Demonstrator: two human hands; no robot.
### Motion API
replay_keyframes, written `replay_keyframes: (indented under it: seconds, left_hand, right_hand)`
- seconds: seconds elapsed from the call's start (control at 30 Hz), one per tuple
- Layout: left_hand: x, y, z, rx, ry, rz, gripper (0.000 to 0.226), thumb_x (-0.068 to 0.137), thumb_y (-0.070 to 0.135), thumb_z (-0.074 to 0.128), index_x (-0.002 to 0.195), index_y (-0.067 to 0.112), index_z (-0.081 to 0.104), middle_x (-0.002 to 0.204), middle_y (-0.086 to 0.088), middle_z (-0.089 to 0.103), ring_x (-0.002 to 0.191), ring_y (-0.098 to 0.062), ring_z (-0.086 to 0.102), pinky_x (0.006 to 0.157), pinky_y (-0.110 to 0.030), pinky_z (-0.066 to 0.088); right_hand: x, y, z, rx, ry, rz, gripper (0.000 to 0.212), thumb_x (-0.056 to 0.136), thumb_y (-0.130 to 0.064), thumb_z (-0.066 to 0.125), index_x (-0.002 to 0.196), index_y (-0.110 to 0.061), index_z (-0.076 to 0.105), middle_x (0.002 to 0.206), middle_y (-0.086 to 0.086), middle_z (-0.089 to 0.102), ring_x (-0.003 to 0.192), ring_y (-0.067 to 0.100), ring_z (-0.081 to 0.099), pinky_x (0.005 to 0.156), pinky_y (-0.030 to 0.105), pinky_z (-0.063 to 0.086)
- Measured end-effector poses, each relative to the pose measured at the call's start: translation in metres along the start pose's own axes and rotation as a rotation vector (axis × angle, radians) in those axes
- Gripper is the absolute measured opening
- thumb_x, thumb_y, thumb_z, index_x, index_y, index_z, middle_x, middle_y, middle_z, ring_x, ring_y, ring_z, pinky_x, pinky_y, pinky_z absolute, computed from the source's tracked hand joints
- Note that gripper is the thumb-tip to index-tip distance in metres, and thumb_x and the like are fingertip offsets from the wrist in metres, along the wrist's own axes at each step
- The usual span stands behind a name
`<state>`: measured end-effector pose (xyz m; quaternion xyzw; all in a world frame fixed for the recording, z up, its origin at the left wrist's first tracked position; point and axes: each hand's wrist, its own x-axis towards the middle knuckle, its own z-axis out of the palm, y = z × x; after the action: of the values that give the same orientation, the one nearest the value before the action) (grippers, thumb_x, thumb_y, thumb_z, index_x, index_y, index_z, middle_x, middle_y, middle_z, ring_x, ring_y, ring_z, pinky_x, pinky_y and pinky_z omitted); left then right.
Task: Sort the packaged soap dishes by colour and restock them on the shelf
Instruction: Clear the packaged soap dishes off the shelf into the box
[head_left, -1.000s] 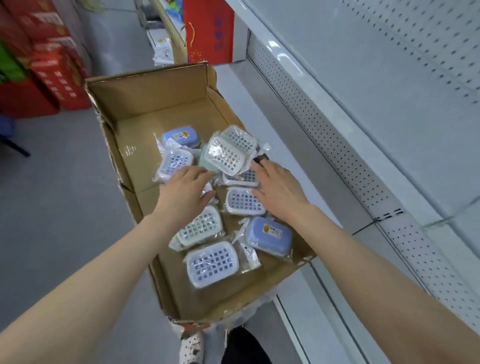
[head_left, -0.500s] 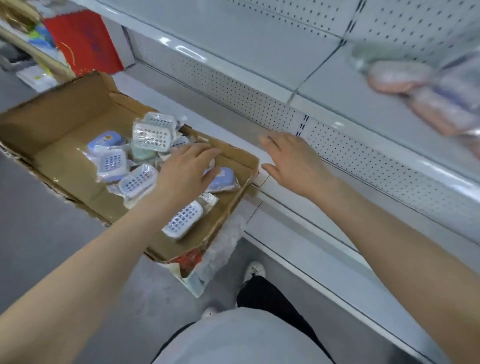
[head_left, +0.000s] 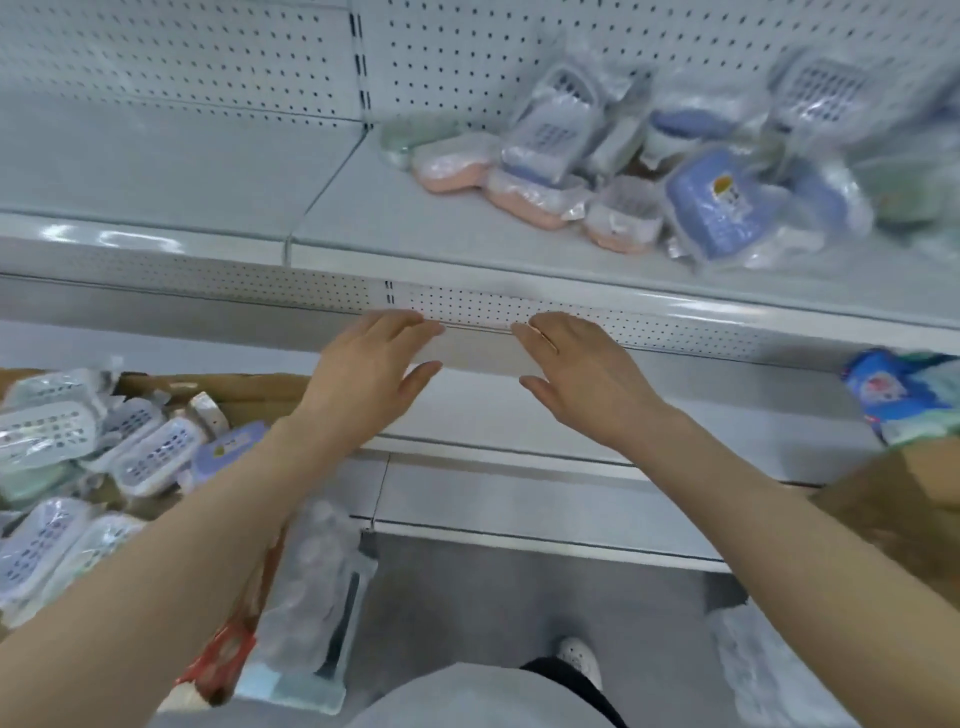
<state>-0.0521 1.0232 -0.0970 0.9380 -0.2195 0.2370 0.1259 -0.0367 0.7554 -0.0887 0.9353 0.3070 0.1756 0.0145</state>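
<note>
A white metal shelf (head_left: 395, 228) runs across the view. On its right half lies a loose pile of packaged soap dishes: pink ones (head_left: 452, 169), a blue one (head_left: 719, 210), and white-lidded ones (head_left: 550, 132). More packaged soap dishes (head_left: 150, 457) fill a cardboard box (head_left: 249, 392) at lower left. My left hand (head_left: 371, 366) and my right hand (head_left: 582, 366) hover side by side, empty, with straight fingers, in front of the lower shelf below the pile.
The left half of the upper shelf is bare, backed by a perforated panel (head_left: 182, 57). Blue and green packaged goods (head_left: 893, 389) sit on the lower shelf at right, beside another cardboard box (head_left: 909, 499). Plastic wrap (head_left: 311, 587) hangs below the left box.
My view has swung from the box up to the shelf. Both hands left the box and now hover empty before the lower shelf.
</note>
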Motion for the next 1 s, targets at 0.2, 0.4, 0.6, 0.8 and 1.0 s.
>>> replay_keyframes:
  seconds: [0.2,0.4,0.6,0.8,1.0]
  left_hand:
    - [0.098,0.086,0.044,-0.074,0.035,0.119,0.039,0.088,0.029,0.067,0.124,0.017,0.062,0.120,-0.004,0.062,0.108,-0.029,0.058,0.086,-0.039,0.050]
    - [0.197,0.168,0.084,-0.061,0.067,0.249,0.063,0.075,0.030,0.078,0.132,0.014,0.056,0.133,-0.009,0.053,0.123,-0.030,0.048,0.100,-0.039,0.043]
    - [0.281,0.200,0.114,0.120,0.000,0.341,0.092,0.055,0.024,0.091,0.138,0.014,0.052,0.146,-0.014,0.045,0.139,-0.040,0.033,0.113,-0.052,0.027]
    - [0.319,0.200,0.123,0.220,-0.044,0.342,0.100,0.048,0.040,0.092,0.138,0.022,0.052,0.144,-0.010,0.047,0.137,-0.040,0.037,0.110,-0.061,0.028]
    - [0.339,0.198,0.119,0.244,-0.094,0.306,0.106,0.038,0.051,0.091,0.133,0.023,0.054,0.133,-0.010,0.048,0.127,-0.034,0.046,0.103,-0.054,0.037]
  right_hand:
    - [-0.058,0.111,-0.022,-0.078,0.059,0.140,0.055,0.084,-0.029,0.072,0.131,-0.005,0.057,0.126,0.015,0.059,0.115,0.034,0.057,0.097,0.043,0.048]
    - [-0.095,0.233,-0.038,-0.159,0.113,0.246,0.055,0.081,-0.025,0.075,0.130,-0.005,0.058,0.128,0.019,0.059,0.117,0.037,0.057,0.094,0.044,0.050]
    - [-0.098,0.346,-0.053,-0.203,0.129,0.342,0.062,0.078,-0.023,0.078,0.133,-0.003,0.055,0.131,0.023,0.056,0.112,0.041,0.058,0.089,0.046,0.050]
    - [-0.058,0.427,-0.041,-0.075,-0.024,0.584,0.072,0.087,-0.031,0.069,0.146,-0.004,0.038,0.142,0.023,0.044,0.120,0.045,0.049,0.094,0.050,0.046]
    - [-0.016,0.452,-0.022,-0.030,-0.148,0.679,0.053,0.093,-0.029,0.060,0.139,-0.011,0.041,0.137,0.016,0.047,0.112,0.038,0.055,0.083,0.042,0.047]
